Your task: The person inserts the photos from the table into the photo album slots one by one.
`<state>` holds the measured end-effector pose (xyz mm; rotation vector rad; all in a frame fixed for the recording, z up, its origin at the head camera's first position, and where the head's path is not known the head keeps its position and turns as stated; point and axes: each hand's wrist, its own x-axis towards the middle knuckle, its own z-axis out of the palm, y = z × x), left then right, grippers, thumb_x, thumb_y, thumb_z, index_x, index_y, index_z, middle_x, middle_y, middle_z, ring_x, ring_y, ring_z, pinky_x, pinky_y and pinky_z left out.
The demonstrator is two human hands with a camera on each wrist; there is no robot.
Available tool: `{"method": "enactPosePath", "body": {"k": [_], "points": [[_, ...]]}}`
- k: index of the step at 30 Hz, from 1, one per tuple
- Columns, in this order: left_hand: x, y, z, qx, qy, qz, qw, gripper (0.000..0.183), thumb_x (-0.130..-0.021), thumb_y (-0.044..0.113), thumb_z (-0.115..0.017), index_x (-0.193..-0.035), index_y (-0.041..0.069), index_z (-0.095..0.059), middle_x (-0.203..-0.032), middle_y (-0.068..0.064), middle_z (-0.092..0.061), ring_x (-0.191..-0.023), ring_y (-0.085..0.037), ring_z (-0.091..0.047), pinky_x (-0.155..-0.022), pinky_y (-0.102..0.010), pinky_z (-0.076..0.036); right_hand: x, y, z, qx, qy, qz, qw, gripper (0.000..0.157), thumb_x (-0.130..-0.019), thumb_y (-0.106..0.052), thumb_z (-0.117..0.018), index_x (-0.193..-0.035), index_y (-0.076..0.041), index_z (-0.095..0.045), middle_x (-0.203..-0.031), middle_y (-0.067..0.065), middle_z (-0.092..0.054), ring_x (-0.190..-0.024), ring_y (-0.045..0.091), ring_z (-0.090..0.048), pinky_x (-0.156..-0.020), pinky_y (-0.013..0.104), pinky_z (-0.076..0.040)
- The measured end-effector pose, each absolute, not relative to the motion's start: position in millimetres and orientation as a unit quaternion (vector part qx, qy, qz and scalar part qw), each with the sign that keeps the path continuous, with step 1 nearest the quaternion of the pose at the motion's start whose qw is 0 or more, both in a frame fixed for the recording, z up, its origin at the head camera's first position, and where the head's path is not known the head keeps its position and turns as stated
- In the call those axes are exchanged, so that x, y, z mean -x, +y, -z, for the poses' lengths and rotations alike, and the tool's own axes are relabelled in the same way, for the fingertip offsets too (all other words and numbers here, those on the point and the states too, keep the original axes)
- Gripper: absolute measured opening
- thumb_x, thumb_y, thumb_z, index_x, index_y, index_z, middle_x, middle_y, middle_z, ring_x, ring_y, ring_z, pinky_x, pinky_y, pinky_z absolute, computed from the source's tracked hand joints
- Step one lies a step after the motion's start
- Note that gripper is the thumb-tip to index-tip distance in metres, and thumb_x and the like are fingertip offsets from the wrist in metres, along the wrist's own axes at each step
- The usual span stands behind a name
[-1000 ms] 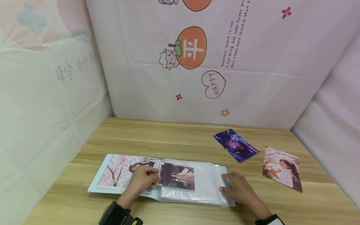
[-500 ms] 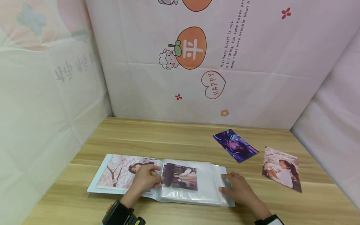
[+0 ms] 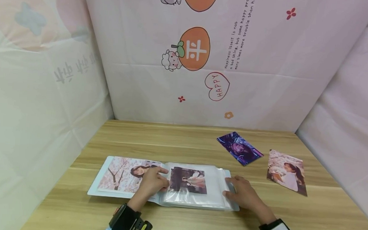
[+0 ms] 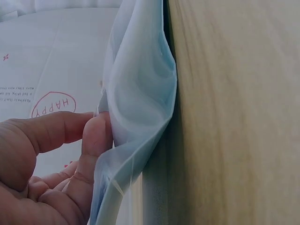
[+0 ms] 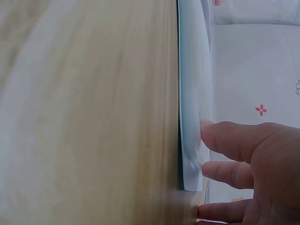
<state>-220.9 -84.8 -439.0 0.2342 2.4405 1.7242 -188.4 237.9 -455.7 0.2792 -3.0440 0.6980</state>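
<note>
As a left hand [image 3: 151, 183] nudges rightward, a small dark photograph [image 3: 188, 180] sits farther along the right-hand clear page [image 3: 215, 185] of an open album [image 3: 95, 189], its left edge now just past the fold after lying close against it a second ago. The print appears to lie under the film, though glare makes that hard to confirm. The advance suggests it is being worked deeper into the page and that the job is only partly done: a blank stretch remains between the print and the page's outer edge.

Thumb and a finger of the left hand come together at the print's left edge, seemingly pinching it; the left wrist view shows the two tips meeting on a thin edge beside the buckled film. At the album's far right, the right hand [image 3: 245, 194] has held its place, fingers spread and fairly straight, tips touching the page's border.

On the facing page lies a cherry-blossom portrait [image 3: 119, 175], partly covered by the left hand. Beyond the album, a purple print [image 3: 240, 148] and a pink-toned print [image 3: 287, 172], both loose, rest on the wooden table [image 3: 170, 142], apart from each other, before a patterned backdrop [image 3: 258, 101].
</note>
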Motion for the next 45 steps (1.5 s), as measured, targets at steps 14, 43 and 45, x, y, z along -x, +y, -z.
{"method": "enactPosePath", "body": {"k": [14,43,45], "points": [[216,-90,431,-0.098,0.875,-0.474,-0.007,0.031,-0.074,0.005,-0.07,-0.103,-0.004,-0.063,-0.066,-0.001,-0.064,-0.048,-0.012,-0.058,-0.049,-0.029,-0.047,187,237,454,-0.084,-0.973,-0.215,0.001,0.05,-0.08,-0.024,-0.072,-0.12,0.002,-0.059,-0.118,0.025,-0.053,-0.107,0.045,-0.047,-0.087,0.058,-0.04],[191,-67,437,-0.437,0.892,-0.104,-0.044,0.038,-0.068,0.024,-0.081,-0.103,0.022,-0.069,-0.109,0.004,-0.061,-0.103,-0.016,-0.056,-0.084,-0.033,-0.047,187,238,455,-0.086,-0.97,-0.225,0.002,0.049,-0.082,-0.024,-0.071,-0.121,0.002,-0.058,-0.12,0.026,-0.051,-0.11,0.047,-0.044,-0.088,0.059,-0.039],[191,-67,438,-0.435,0.893,-0.106,-0.053,0.037,-0.065,0.02,-0.082,-0.1,0.022,-0.069,-0.104,0.007,-0.061,-0.098,-0.014,-0.057,-0.081,-0.031,-0.048,187,237,455,-0.085,-0.97,-0.227,0.003,0.049,-0.082,-0.024,-0.071,-0.122,0.001,-0.058,-0.121,0.026,-0.051,-0.11,0.047,-0.044,-0.088,0.059,-0.039]]}}
